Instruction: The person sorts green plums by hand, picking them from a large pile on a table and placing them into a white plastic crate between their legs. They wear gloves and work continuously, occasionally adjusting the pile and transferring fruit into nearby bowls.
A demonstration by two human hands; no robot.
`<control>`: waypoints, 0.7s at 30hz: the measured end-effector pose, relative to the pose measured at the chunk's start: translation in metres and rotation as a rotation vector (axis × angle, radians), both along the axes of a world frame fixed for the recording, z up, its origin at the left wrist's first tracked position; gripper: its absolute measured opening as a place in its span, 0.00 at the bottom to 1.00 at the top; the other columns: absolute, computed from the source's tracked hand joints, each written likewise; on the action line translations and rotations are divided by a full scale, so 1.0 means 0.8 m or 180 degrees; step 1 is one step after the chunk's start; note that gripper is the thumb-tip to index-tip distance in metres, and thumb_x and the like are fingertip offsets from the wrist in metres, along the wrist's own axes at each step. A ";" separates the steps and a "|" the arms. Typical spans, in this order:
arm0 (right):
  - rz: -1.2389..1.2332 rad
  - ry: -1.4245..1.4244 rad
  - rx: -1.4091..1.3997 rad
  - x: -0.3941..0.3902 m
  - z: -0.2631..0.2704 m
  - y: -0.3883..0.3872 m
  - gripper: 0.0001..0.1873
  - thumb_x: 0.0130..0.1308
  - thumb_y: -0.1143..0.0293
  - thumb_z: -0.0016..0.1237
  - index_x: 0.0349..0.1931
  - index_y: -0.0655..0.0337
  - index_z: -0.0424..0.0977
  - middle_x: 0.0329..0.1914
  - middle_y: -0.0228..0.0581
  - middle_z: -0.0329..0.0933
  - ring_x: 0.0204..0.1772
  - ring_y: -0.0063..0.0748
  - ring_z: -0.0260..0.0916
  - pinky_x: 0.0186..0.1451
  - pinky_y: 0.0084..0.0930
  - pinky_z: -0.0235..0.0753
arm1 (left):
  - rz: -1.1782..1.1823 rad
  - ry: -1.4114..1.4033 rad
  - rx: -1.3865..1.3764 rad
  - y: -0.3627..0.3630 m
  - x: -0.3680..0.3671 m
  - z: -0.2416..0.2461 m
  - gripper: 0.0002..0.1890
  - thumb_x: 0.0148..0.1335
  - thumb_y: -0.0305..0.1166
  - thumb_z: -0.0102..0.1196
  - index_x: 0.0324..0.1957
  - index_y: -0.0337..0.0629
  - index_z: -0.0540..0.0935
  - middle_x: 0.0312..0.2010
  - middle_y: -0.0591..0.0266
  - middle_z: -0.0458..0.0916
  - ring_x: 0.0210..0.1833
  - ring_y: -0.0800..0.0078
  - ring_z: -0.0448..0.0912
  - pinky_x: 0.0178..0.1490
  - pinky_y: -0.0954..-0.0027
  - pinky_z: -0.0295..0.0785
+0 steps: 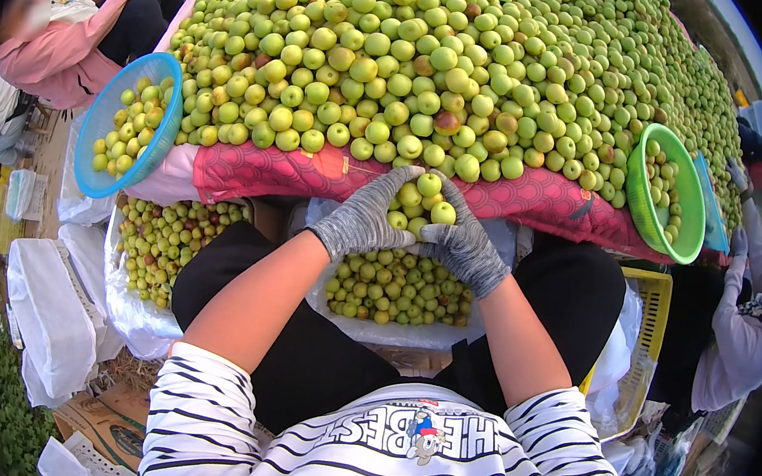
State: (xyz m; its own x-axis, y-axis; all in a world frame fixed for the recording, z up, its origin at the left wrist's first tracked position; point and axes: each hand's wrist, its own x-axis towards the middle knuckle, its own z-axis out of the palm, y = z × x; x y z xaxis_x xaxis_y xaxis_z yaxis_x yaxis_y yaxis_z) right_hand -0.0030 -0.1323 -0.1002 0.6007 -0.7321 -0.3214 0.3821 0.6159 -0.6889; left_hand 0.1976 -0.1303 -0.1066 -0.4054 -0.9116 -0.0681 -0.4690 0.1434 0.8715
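Note:
My left hand [369, 215] and my right hand [462, 237], both in grey knit gloves, are cupped together around several green jujube fruits [420, 204]. The held fruits are above the front edge of a big heap of similar green fruits [401, 64], some with brown patches. A red patterned cloth [261, 171] hangs over the edge between the heap and me. Below my hands, between my knees, stands a crate lined with clear plastic [370, 332], holding more green fruits [396, 289].
A blue plastic basket [84, 148] with fruits leans at the heap's left edge; a green basket [692, 231] stands right. A lined crate of browner fruits [132, 315] is by my left knee. A yellow crate [657, 319] stands right. People sit left [70, 54] and right [743, 336].

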 end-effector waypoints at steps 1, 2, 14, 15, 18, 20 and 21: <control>0.0037 0.0069 0.0091 -0.004 -0.002 0.008 0.49 0.49 0.73 0.63 0.72 0.46 0.50 0.68 0.41 0.60 0.66 0.45 0.66 0.56 0.44 0.81 | -0.0140 0.0036 0.0085 0.006 -0.001 0.000 0.51 0.44 0.37 0.73 0.69 0.44 0.58 0.65 0.50 0.65 0.69 0.58 0.65 0.71 0.60 0.62; 0.0067 0.0087 0.0183 -0.010 -0.004 0.016 0.49 0.49 0.71 0.63 0.72 0.46 0.51 0.68 0.41 0.60 0.66 0.46 0.66 0.57 0.45 0.80 | -0.0243 0.0047 0.0103 0.012 -0.002 0.000 0.50 0.44 0.37 0.73 0.69 0.44 0.58 0.66 0.50 0.65 0.69 0.58 0.64 0.71 0.60 0.62; -0.0187 0.3016 -0.1529 -0.050 -0.025 0.029 0.22 0.63 0.70 0.55 0.57 0.63 0.70 0.50 0.41 0.78 0.52 0.32 0.75 0.58 0.28 0.74 | -0.0585 -0.1324 0.0391 0.019 0.019 0.036 0.21 0.56 0.38 0.63 0.51 0.40 0.78 0.44 0.50 0.83 0.51 0.56 0.81 0.57 0.61 0.74; -0.0480 0.3052 -0.1456 -0.054 -0.024 0.021 0.20 0.63 0.71 0.55 0.55 0.63 0.71 0.47 0.39 0.79 0.50 0.31 0.76 0.57 0.27 0.74 | -0.0342 -0.1097 0.0404 0.015 0.025 0.042 0.17 0.57 0.37 0.63 0.45 0.39 0.80 0.38 0.52 0.84 0.44 0.57 0.83 0.51 0.63 0.76; -0.0987 0.2338 -0.1383 -0.068 -0.020 0.002 0.13 0.66 0.72 0.52 0.50 0.64 0.74 0.39 0.31 0.77 0.38 0.16 0.71 0.40 0.17 0.73 | 0.0073 -0.1254 0.0244 0.005 0.043 0.059 0.11 0.58 0.36 0.62 0.36 0.38 0.79 0.30 0.55 0.83 0.36 0.62 0.83 0.44 0.63 0.76; -0.0207 0.3006 -0.1218 -0.066 -0.026 -0.002 0.13 0.65 0.71 0.52 0.48 0.64 0.73 0.42 0.38 0.79 0.43 0.25 0.75 0.49 0.23 0.75 | 0.0325 -0.1202 0.0232 0.002 0.052 0.068 0.10 0.58 0.36 0.62 0.34 0.39 0.79 0.28 0.56 0.82 0.33 0.65 0.81 0.41 0.64 0.76; 0.0153 0.3394 -0.1255 -0.063 -0.030 0.000 0.13 0.64 0.70 0.53 0.48 0.63 0.73 0.44 0.42 0.80 0.45 0.30 0.77 0.53 0.26 0.75 | 0.0405 -0.1359 -0.0202 0.002 0.058 0.073 0.10 0.58 0.36 0.63 0.35 0.40 0.79 0.28 0.57 0.82 0.32 0.67 0.81 0.40 0.65 0.76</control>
